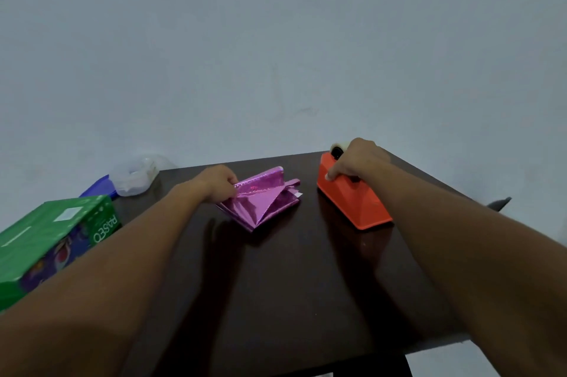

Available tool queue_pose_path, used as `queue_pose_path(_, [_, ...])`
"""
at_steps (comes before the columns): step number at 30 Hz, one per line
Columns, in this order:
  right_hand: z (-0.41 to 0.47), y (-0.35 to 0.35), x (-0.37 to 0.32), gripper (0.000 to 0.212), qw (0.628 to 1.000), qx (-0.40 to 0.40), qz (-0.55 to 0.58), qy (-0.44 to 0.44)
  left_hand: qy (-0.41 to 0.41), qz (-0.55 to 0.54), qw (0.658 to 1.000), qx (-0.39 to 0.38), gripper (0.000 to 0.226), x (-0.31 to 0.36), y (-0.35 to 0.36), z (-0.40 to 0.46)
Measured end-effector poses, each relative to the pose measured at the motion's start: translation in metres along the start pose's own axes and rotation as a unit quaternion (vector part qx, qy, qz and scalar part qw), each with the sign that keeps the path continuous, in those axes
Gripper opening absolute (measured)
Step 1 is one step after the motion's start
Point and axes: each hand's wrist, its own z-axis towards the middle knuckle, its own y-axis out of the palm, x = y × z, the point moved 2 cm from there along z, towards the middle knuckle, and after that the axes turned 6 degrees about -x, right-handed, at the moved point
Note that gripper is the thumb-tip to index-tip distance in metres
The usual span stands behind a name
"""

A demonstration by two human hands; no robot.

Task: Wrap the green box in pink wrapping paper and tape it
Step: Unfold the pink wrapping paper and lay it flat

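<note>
A folded stack of shiny pink wrapping paper (263, 198) lies on the dark table (291, 284) near its far edge, its top layers lifted apart. My left hand (218, 182) grips the paper's left edge. An orange tape dispenser (352, 201) stands to the right of the paper, a clear tape roll (339, 148) in its far end. My right hand (357, 162) rests on top of the dispenser, fingers curled around it. The green box (52, 238) lies at the table's left edge, apart from both hands, partly behind my left forearm.
A crumpled clear plastic bag (135, 175) and a blue item (98, 188) sit at the far left corner behind the green box. A pale wall rises right behind the table. A grey object (500, 203) pokes out past the right edge.
</note>
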Motion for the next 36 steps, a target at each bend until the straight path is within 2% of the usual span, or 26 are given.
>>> queue_pose_path(9, [-0.001, 0.000, 0.014, 0.058, 1.000, 0.016, 0.000, 0.020, -0.013, -0.121, 0.991, 0.054, 0.012, 0.007, 0.012, 0.007])
queue_pose_path(15, [-0.002, -0.001, 0.013, 0.058, 1.000, 0.007, 0.001, 0.025, -0.011, -0.185, 0.981, 0.052, 0.007, 0.012, 0.018, 0.010])
queue_pose_path(16, [0.000, -0.001, 0.010, 0.066, 0.999, 0.006, 0.012, 0.029, -0.009, -0.195, 0.980, 0.049, 0.006, 0.011, 0.019, 0.011])
queue_pose_path(17, [0.001, 0.000, 0.008, 0.091, 0.999, -0.002, 0.023, 0.040, -0.005, -0.207, 0.977, 0.047, 0.010, 0.011, 0.019, 0.010])
queue_pose_path(18, [0.005, 0.001, 0.005, 0.127, 0.998, 0.006, 0.020, 0.053, -0.003, -0.226, 0.973, 0.050, 0.015, 0.011, 0.020, 0.010])
queue_pose_path(19, [0.006, 0.000, 0.000, 0.148, 0.998, 0.037, -0.001, 0.054, -0.001, -0.255, 0.965, 0.054, 0.019, 0.011, 0.020, 0.009])
queue_pose_path(20, [0.006, -0.002, -0.008, 0.148, 0.996, 0.085, -0.021, 0.026, 0.001, -0.291, 0.955, 0.062, 0.021, 0.011, 0.020, 0.007])
queue_pose_path(22, [0.002, -0.005, -0.034, 0.109, 0.979, 0.179, -0.029, -0.095, 0.011, -0.365, 0.928, 0.075, 0.026, 0.011, 0.016, 0.003])
queue_pose_path(23, [-0.003, -0.005, -0.047, 0.088, 0.970, 0.186, 0.005, -0.159, 0.019, -0.392, 0.917, 0.077, 0.027, 0.010, 0.015, 0.001])
queue_pose_path(24, [0.000, -0.001, -0.065, 0.074, 0.962, 0.167, 0.063, -0.206, 0.028, -0.415, 0.906, 0.083, 0.026, 0.005, 0.009, 0.002])
queue_pose_path(26, [0.004, 0.014, -0.081, 0.052, 0.956, 0.086, 0.168, -0.225, 0.044, -0.456, 0.885, 0.080, 0.024, 0.000, 0.006, 0.000])
queue_pose_path(29, [0.009, 0.038, -0.089, 0.016, 0.944, 0.021, 0.234, -0.233, 0.030, -0.499, 0.859, 0.112, 0.016, -0.013, 0.007, 0.001])
queue_pose_path(32, [0.016, 0.057, -0.099, 0.016, 0.915, -0.006, 0.332, -0.230, -0.020, -0.534, 0.829, 0.165, 0.013, -0.034, 0.001, 0.001])
queue_pose_path(36, [0.022, 0.066, -0.107, 0.027, 0.865, -0.033, 0.434, -0.250, -0.065, -0.643, 0.739, 0.191, 0.014, -0.059, -0.004, 0.006])
